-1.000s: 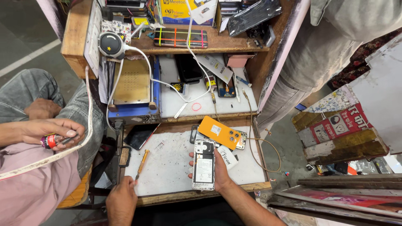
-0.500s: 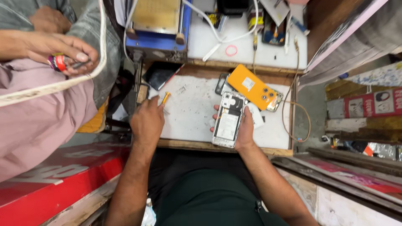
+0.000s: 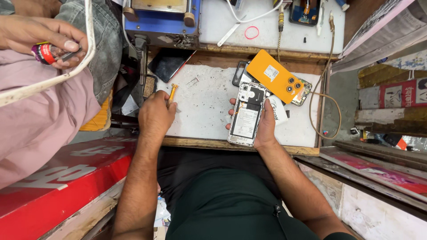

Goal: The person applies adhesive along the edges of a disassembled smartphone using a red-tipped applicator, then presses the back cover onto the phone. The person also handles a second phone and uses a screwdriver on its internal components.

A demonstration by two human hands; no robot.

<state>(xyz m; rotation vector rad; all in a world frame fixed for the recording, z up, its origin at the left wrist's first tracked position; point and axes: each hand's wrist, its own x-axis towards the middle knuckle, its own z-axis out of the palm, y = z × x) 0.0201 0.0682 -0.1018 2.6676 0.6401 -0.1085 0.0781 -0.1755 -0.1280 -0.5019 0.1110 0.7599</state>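
We are seeing a matt, scuffed white worktop edged in worn bare wood; the opened phone is showing shiny metal framing and a papery label; the orange back cover is looking like smooth satin plastic; the screwdriver is showing an orange plastic handle; the black screen is lying glossy.

A white-framed smartphone with its back cover off lies face down, insides up, showing a pale battery label and the camera cut-out at its far end; it sits lengthwise just above the near edge of the scuffed white desk, cradled from the right side. A slim orange-handled screwdriver lies tilted on the desk, its near end under fingers.
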